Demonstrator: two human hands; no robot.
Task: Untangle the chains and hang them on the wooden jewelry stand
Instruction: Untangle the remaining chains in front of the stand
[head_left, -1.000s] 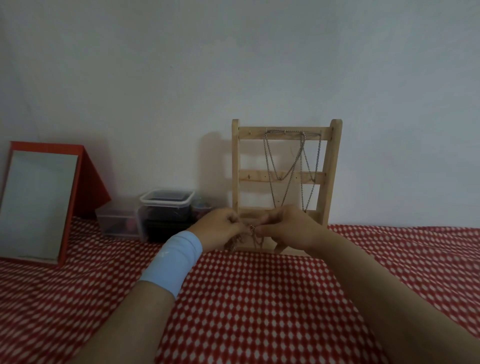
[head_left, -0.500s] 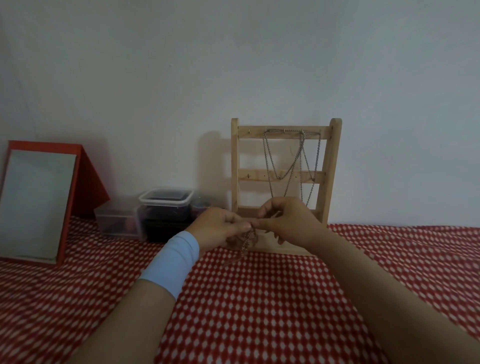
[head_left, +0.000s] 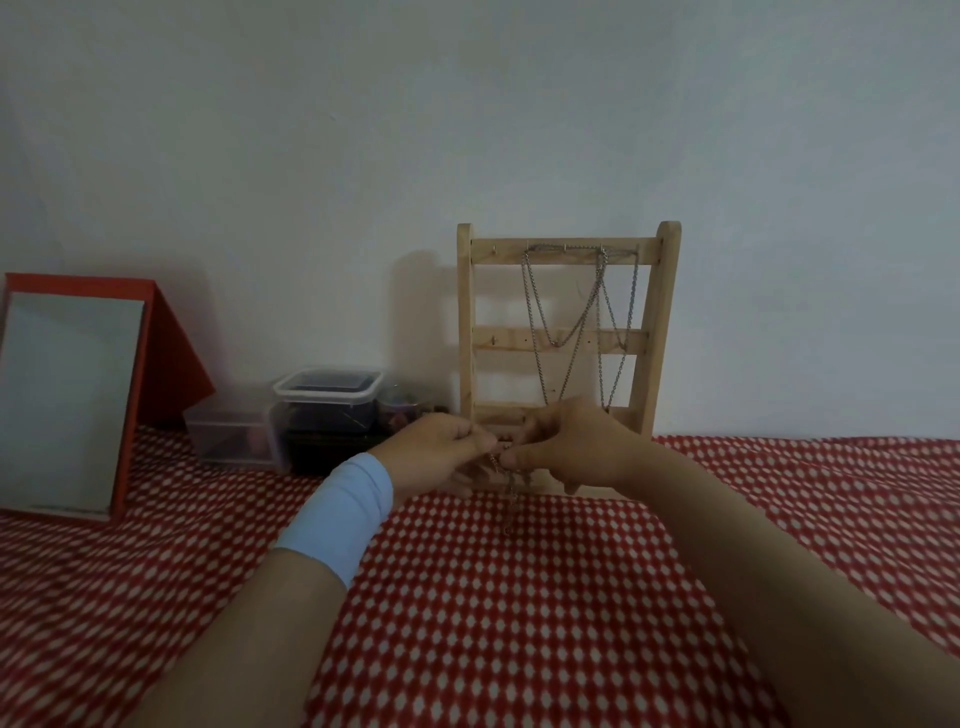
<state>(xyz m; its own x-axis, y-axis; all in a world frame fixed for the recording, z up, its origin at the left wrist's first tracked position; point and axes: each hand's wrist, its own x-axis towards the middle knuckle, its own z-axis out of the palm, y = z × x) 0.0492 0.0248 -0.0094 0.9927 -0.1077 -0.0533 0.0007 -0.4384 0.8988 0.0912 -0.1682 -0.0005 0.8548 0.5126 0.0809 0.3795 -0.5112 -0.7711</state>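
A wooden jewelry stand (head_left: 660, 332) leans against the wall at the back of the table. Silver chains (head_left: 576, 312) hang from hooks on its top bar. Just in front of the stand's base, my left hand (head_left: 436, 452) and my right hand (head_left: 576, 447) pinch a thin chain (head_left: 510, 493) between thumbs and fingertips. Its loose end dangles down onto the red checked cloth. A pale blue wristband sits on my left wrist. The stand's lowest bar is partly hidden behind my hands.
A red-framed mirror (head_left: 67, 400) stands at the far left. Clear plastic containers (head_left: 322, 415) sit against the wall left of the stand. The red and white checked tablecloth (head_left: 519, 623) covers the whole table.
My hands have stayed close together in front of the stand's base, shifting slightly. More of the chain now hangs below my fingers, down to the cloth.
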